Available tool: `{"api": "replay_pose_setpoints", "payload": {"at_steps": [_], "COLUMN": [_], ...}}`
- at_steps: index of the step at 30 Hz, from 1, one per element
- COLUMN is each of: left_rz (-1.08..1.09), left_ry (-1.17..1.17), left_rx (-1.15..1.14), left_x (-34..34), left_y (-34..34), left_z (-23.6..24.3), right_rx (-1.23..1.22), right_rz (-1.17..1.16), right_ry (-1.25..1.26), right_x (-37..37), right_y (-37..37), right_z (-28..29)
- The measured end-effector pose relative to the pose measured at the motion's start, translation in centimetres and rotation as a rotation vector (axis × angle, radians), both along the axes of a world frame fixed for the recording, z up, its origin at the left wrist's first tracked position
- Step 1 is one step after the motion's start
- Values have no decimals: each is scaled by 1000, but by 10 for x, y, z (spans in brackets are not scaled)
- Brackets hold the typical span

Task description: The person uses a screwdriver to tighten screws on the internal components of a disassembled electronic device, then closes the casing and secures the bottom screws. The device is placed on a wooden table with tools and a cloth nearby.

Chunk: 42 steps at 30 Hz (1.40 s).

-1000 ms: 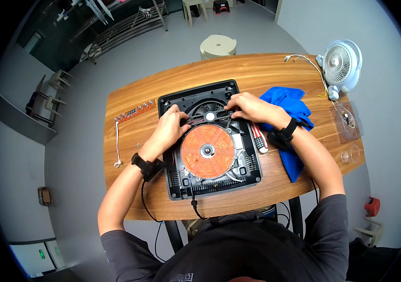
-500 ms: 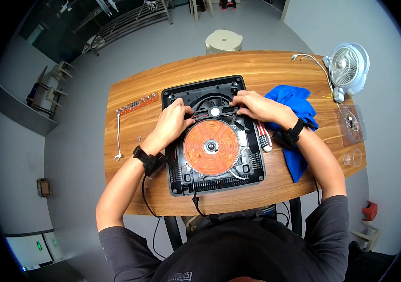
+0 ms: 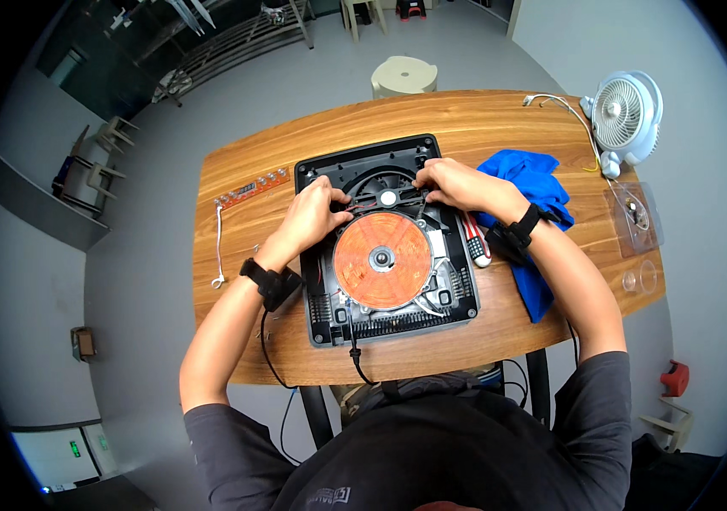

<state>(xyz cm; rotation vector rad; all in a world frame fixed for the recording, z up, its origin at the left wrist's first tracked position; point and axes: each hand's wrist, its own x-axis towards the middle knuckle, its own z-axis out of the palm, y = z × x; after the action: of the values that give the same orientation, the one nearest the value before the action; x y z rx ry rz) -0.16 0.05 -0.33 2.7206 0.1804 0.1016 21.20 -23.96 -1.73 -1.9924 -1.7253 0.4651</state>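
Left hand [image 3: 308,215] – thumb and forefinger a little apart, tips at the near-left end of the black fan [image 3: 388,198]. Right hand [image 3: 461,186] – fingers curled, thumb and forefinger slightly parted at the fan's right side. Both seem to touch its frame; whether either pinches it, cannot tell – fingertips small and partly hidden from above.

Fan sits between the two sets of fingers, in the far half of the open black housing [image 3: 363,156]. Whether it is fastened does not show. Just nearer the body than the fingertips: round orange coil [image 3: 382,259], in place and exposed.

My reading: work partway. Housing open, coil and fan inside it; no top over them, and the orange circuit strip [image 3: 252,189] lies apart, left of the left fingers, white cable [image 3: 220,243] trailing from it.

Right of the right fingers: red-and-white tool [image 3: 476,243] close by the housing, then blue cloth [image 3: 525,175]. Farther right, white desk fan [image 3: 623,111].
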Motion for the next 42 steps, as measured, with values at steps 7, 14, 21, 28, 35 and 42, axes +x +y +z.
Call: {"api": "replay_pose_setpoints", "payload": {"at_steps": [7, 14, 21, 28, 35, 42], "left_rz": [-77, 51, 51, 70, 86, 107], "left_ry": [151, 166, 160, 187, 161, 139], "left_rx": [-185, -277, -217, -235, -190, -127], "left_x": [-5, -27, -49, -52, -48, -45], "left_y": [18, 24, 23, 20, 12, 8], "left_z": [9, 22, 15, 14, 12, 9], "right_rx": [-51, -51, -70, -52, -32, -27], "right_rz": [-51, -53, -73, -69, -66, -63], "right_ry": [1, 41, 25, 34, 48, 34], "right_x": [-7, -2, -5, -6, -3, -6], "right_y": [1, 1, 1, 1, 0, -1], "right_z": [11, 2, 7, 7, 1, 5]}}
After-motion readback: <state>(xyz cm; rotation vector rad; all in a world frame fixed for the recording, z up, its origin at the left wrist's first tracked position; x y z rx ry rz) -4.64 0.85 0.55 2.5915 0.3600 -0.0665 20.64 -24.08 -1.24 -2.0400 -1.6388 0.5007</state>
